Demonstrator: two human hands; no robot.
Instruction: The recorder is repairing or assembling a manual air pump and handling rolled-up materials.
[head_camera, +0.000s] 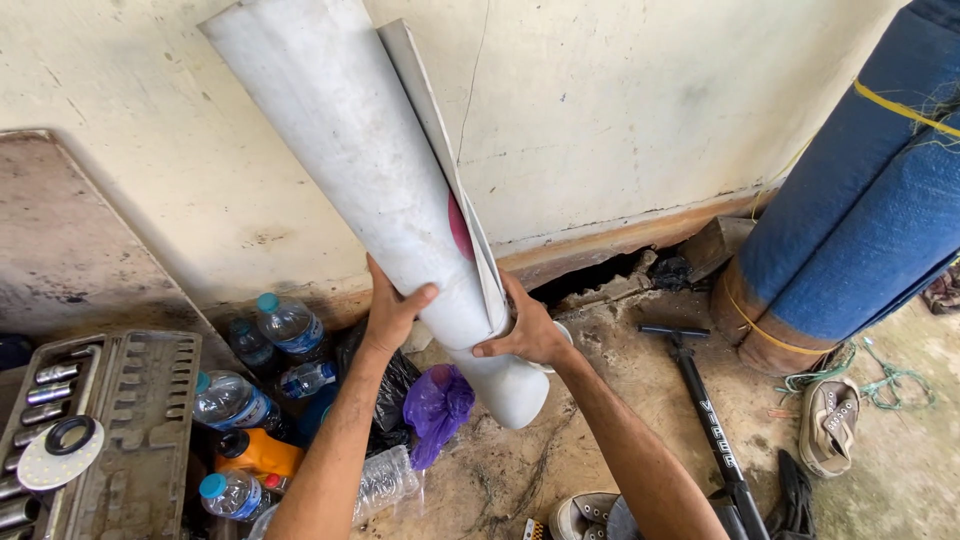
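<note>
- Where the floor meets the wall at far left, a grey plastic socket case (100, 430) lies open, chrome sockets in its slots and a round white disc with a black ring resting on it.
- Just beside it stand several clear water bottles (285, 325) with blue caps, an orange bottle (258, 452) with a black cap, a black plastic bag, and a crumpled purple bag (437, 405).
- Left hand (392, 310) is wrapped around the left side of the rolled sheet (380, 190), thumb over the front, fingers hidden behind.
- That roll is a wide, pale grey tube, tilted with its top leaning left toward the wall and its lower end hanging above the floor, near the purple bag. Its loose outer edge runs down the right side, with a pink patch showing under the flap.
- It looks smooth, dusty and semi-stiff: probably light for its size but springy, likely to unroll or slide if held loosely. Holding low, across the loose edge, seems the safest place.
- Right hand (528, 335) presses flat on the right side, fingers clamping that loose edge shut.
- Further right lie a black hand pump (705, 410) on the stained concrete, a worn shoe (828, 425), tangled green cord, and a thick blue roll (860, 200) bound with yellow straps leaning on the cracked cream wall (620, 100).
</note>
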